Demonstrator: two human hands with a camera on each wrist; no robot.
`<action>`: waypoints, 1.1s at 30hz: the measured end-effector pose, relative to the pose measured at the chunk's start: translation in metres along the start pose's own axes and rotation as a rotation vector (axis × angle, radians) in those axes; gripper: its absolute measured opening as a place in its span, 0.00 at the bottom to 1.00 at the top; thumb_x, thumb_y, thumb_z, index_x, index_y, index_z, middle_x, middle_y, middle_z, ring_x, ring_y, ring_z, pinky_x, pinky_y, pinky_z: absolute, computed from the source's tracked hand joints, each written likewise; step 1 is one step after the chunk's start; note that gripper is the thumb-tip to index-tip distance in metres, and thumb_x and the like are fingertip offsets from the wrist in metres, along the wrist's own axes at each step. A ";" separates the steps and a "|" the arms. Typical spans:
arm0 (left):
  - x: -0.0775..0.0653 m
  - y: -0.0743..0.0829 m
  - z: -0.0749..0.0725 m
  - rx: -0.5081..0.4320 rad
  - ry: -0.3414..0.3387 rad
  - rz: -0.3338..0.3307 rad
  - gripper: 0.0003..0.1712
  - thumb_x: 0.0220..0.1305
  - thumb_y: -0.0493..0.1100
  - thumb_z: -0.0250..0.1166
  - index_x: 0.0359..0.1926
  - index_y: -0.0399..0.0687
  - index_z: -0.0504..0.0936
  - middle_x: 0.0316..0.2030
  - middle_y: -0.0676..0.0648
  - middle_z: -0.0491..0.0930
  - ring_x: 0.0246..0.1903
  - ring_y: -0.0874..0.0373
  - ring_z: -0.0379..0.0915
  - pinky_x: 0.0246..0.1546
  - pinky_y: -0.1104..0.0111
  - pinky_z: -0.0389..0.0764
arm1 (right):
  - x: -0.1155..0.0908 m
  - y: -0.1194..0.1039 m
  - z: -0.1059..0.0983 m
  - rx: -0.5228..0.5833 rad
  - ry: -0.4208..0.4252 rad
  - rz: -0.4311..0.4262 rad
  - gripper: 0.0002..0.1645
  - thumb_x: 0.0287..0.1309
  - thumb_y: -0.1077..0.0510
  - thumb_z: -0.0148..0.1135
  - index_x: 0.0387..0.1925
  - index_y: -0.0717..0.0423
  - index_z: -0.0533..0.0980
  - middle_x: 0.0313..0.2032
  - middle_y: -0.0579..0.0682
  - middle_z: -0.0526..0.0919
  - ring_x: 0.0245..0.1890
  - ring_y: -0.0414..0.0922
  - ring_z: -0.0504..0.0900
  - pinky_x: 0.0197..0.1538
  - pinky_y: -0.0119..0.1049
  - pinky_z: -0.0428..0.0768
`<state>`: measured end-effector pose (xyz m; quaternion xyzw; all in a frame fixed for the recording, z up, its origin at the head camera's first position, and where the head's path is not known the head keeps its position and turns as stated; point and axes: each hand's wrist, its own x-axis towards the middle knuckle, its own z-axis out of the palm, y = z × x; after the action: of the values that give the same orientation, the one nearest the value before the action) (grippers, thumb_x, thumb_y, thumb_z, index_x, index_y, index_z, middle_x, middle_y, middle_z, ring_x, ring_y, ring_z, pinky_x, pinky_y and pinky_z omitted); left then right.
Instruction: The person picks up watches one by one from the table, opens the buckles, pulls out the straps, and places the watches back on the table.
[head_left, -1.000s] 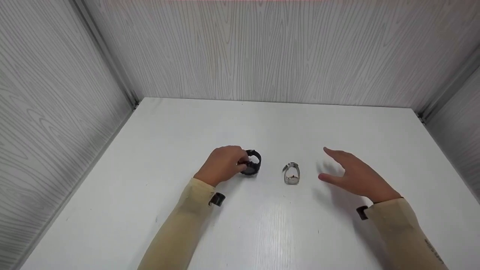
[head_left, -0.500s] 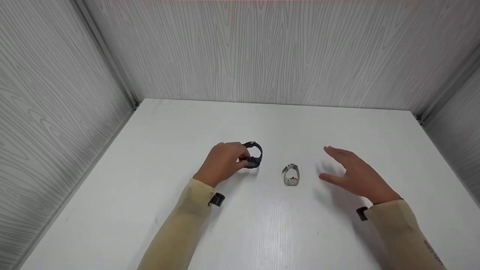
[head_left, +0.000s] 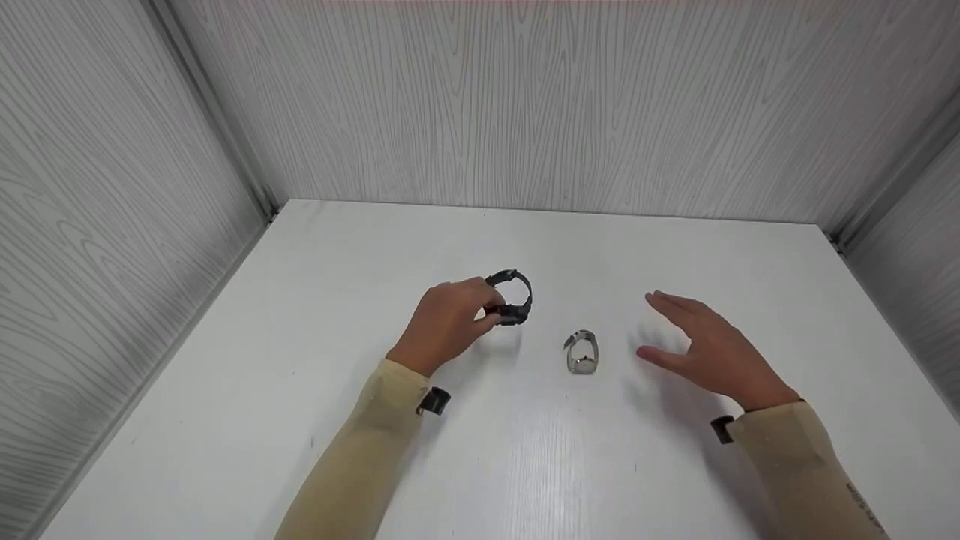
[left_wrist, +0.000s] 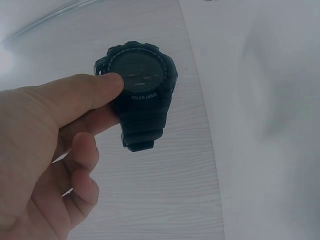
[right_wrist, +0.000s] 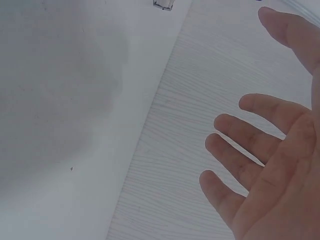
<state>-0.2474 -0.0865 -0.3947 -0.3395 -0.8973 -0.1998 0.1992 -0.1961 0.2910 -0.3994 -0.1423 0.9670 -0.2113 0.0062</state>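
Observation:
My left hand (head_left: 452, 319) pinches a black digital sports watch (head_left: 513, 315) by the side of its case, thumb over the edge of the dial. In the left wrist view the round face of the black watch (left_wrist: 137, 72) shows, with its strap hanging below. A shadow under it in the head view shows it is raised off the table. To the right a silver wristwatch (head_left: 583, 364) rests on the table, its band standing in a loop. Beyond it my right hand (head_left: 712, 349) hovers with fingers apart and holds nothing; the right wrist view shows its spread fingers (right_wrist: 245, 137).
The white tabletop (head_left: 555, 450) runs back to a wood-grain panel (head_left: 525, 105). Similar panels close off the left (head_left: 97, 225) and right sides. A dark band sits at each sleeve cuff.
My left hand has lifted the black watch from the table, slightly up and away, and the watch has tilted more upright. The right hand and silver watch have hardly moved.

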 end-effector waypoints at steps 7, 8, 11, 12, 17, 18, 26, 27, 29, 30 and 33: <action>-0.001 0.000 -0.001 0.014 0.001 0.004 0.05 0.64 0.41 0.75 0.40 0.51 0.91 0.35 0.56 0.87 0.34 0.65 0.82 0.36 0.67 0.81 | 0.002 0.002 0.003 -0.012 0.022 -0.011 0.55 0.62 0.26 0.62 0.80 0.47 0.59 0.78 0.56 0.61 0.77 0.61 0.58 0.73 0.65 0.59; -0.001 0.000 0.000 0.012 0.003 0.005 0.05 0.64 0.41 0.75 0.40 0.51 0.91 0.35 0.55 0.87 0.34 0.64 0.83 0.36 0.67 0.82 | 0.002 0.002 0.003 -0.013 0.024 -0.013 0.55 0.62 0.25 0.62 0.80 0.47 0.59 0.77 0.56 0.62 0.77 0.61 0.58 0.73 0.65 0.59; -0.001 0.001 0.000 -0.007 0.010 0.016 0.04 0.63 0.40 0.75 0.40 0.51 0.90 0.35 0.55 0.86 0.34 0.65 0.83 0.36 0.69 0.82 | 0.001 0.003 0.003 -0.017 0.039 -0.026 0.55 0.62 0.24 0.61 0.80 0.47 0.60 0.77 0.55 0.62 0.77 0.60 0.59 0.73 0.65 0.60; -0.002 0.001 0.001 -0.012 0.013 0.021 0.04 0.64 0.40 0.75 0.40 0.51 0.90 0.36 0.55 0.86 0.34 0.65 0.83 0.37 0.69 0.82 | 0.001 0.004 0.004 -0.016 0.044 -0.029 0.55 0.62 0.24 0.60 0.80 0.47 0.60 0.77 0.55 0.62 0.77 0.60 0.59 0.73 0.64 0.60; -0.001 0.002 0.001 -0.008 0.021 0.035 0.04 0.64 0.41 0.74 0.40 0.51 0.90 0.36 0.56 0.86 0.34 0.67 0.82 0.36 0.70 0.82 | 0.001 0.004 0.004 -0.011 0.065 -0.049 0.54 0.62 0.24 0.60 0.79 0.47 0.61 0.77 0.55 0.63 0.76 0.60 0.60 0.72 0.64 0.61; -0.001 0.002 0.001 -0.004 0.022 0.036 0.04 0.65 0.41 0.74 0.40 0.51 0.90 0.36 0.56 0.86 0.34 0.67 0.82 0.36 0.70 0.82 | 0.001 0.004 0.004 -0.008 0.067 -0.048 0.54 0.62 0.24 0.60 0.80 0.46 0.61 0.77 0.55 0.63 0.76 0.60 0.60 0.72 0.64 0.61; -0.001 0.003 0.000 -0.028 0.010 0.019 0.05 0.65 0.41 0.74 0.41 0.51 0.89 0.36 0.56 0.86 0.35 0.66 0.82 0.38 0.69 0.83 | 0.000 0.002 0.005 0.001 0.051 -0.024 0.55 0.62 0.24 0.60 0.81 0.42 0.56 0.77 0.56 0.62 0.76 0.60 0.59 0.72 0.65 0.61; -0.001 0.003 0.000 -0.028 0.012 0.015 0.05 0.65 0.41 0.74 0.41 0.52 0.89 0.36 0.56 0.86 0.35 0.66 0.82 0.38 0.70 0.83 | 0.000 0.002 0.005 0.002 0.047 -0.022 0.55 0.62 0.24 0.60 0.81 0.42 0.56 0.77 0.56 0.62 0.76 0.60 0.59 0.72 0.65 0.61; -0.001 0.003 0.001 -0.027 0.019 0.012 0.05 0.65 0.42 0.74 0.42 0.52 0.89 0.36 0.56 0.86 0.35 0.66 0.82 0.38 0.70 0.83 | 0.000 0.001 0.004 0.003 0.040 -0.017 0.55 0.62 0.23 0.59 0.82 0.42 0.56 0.77 0.56 0.61 0.77 0.60 0.59 0.72 0.66 0.61; 0.000 0.003 0.001 -0.025 0.024 0.013 0.05 0.65 0.42 0.74 0.42 0.52 0.89 0.36 0.56 0.86 0.35 0.66 0.82 0.37 0.70 0.82 | 0.000 0.001 0.004 0.004 0.039 -0.013 0.56 0.61 0.23 0.59 0.82 0.41 0.55 0.77 0.56 0.61 0.77 0.60 0.59 0.72 0.66 0.61; 0.000 0.003 0.001 -0.017 0.038 0.023 0.06 0.65 0.42 0.74 0.42 0.52 0.89 0.37 0.56 0.86 0.35 0.66 0.82 0.35 0.70 0.82 | 0.000 0.001 0.002 0.006 0.037 -0.006 0.56 0.61 0.22 0.58 0.82 0.40 0.55 0.77 0.56 0.61 0.77 0.60 0.58 0.71 0.66 0.61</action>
<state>-0.2453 -0.0839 -0.3946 -0.3477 -0.8876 -0.2117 0.2157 -0.1962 0.2915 -0.4021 -0.1414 0.9659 -0.2167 -0.0122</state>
